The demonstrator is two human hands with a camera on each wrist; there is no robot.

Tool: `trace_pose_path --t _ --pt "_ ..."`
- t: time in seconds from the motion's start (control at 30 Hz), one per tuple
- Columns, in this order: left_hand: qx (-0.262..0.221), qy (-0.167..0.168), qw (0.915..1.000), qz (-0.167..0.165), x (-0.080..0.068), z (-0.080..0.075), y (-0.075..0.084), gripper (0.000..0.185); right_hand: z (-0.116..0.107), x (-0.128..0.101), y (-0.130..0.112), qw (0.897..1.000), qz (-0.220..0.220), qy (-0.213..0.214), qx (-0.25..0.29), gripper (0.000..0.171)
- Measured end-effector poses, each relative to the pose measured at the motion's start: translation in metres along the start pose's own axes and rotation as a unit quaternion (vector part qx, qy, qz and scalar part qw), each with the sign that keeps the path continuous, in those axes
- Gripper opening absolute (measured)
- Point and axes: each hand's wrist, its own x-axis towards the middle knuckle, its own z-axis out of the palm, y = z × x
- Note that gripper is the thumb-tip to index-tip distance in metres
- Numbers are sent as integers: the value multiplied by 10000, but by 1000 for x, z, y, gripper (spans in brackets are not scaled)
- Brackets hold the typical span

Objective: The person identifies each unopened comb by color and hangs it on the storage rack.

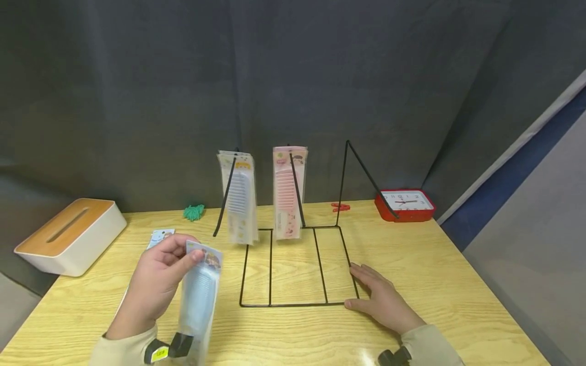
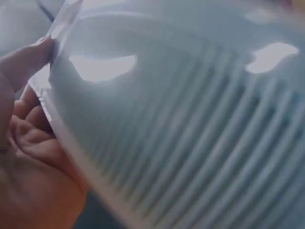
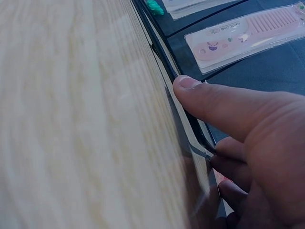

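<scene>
Left hand (image 1: 153,284), near left of the bench (image 1: 458,284): fingers and thumb curled round the top of a blue comb in its clear packet (image 1: 199,300), held upright above the bench, card header by the fingertips. Right hand (image 1: 382,302), near right: fingers straight and flat on the bench, thumb laid against the front right corner of the black wire rack (image 1: 297,264), holding nothing. Judged: the packet would hang best if gripped by the header only, its hole kept square to the free sloping prong at the far right of the rack, while the right hand pressed the base down so the frame did not slide. Further back, a white comb packet (image 1: 239,198) and a pink comb packet (image 1: 288,193) hung on two prongs. Another packet (image 1: 160,237) lay just beyond the left hand, partly hidden by it. Far edge: tissue box (image 1: 68,234) at left, green bundle (image 1: 194,212), red clip (image 1: 341,207), red clock (image 1: 405,204) at right. Not made out: the hanging hole of the blue packet; the left wrist view was filled by blurred comb teeth; the right wrist view cut off most fingers.
</scene>
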Motion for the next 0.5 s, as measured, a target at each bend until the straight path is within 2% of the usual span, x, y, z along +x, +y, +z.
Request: trace_pose_path --t 0.1,0.2,0.3,0.4,0.5 --pt "-657 73 9959 622 -4 16 17 15 0 0 1 10000 -28 7 3 89" --pt "-1186 152 9881 967 -3 30 26 18 0 -1 3 10000 -46 19 8 90" --pt "-1525 345 9821 1051 1 39 29 19 0 -1 3 10000 -30 1 11 90" --pt "-1615 527 9798 1052 3 44 30 19 0 -1 3 10000 -28 -32 14 90" --pt "-1667 547 9781 1117 4 46 29 20 0 0 3 10000 -34 -29 2 90"
